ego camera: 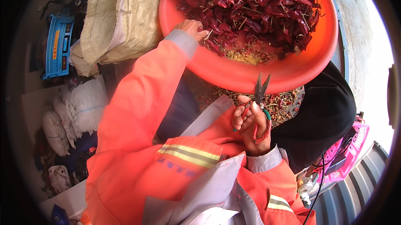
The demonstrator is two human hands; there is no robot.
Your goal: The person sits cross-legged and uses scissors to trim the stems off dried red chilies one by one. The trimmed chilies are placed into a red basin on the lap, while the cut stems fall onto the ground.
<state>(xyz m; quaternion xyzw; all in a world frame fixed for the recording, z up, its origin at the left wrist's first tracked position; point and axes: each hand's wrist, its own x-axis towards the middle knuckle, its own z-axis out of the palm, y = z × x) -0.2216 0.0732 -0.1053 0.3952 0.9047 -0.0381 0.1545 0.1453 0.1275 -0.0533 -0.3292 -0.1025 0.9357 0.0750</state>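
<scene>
A wide orange plastic basin holds a heap of dried red chili peppers, with loose yellow seeds at its near side. My left hand reaches over the basin's left rim to the edge of the heap, with fingers bent at a chili stem; whether they grip it is hard to tell. In front of my chest, just below the near rim, my right hand holds scissors with red and green wrapped handles. Their blades point away from me and stand apart.
Cut stems and bits lie under the basin's near side. An open woven sack stands left of the basin. Farther left are white filled sacks and a blue truck-shaped object. A pink plastic basket sits at the right beside a dark cable.
</scene>
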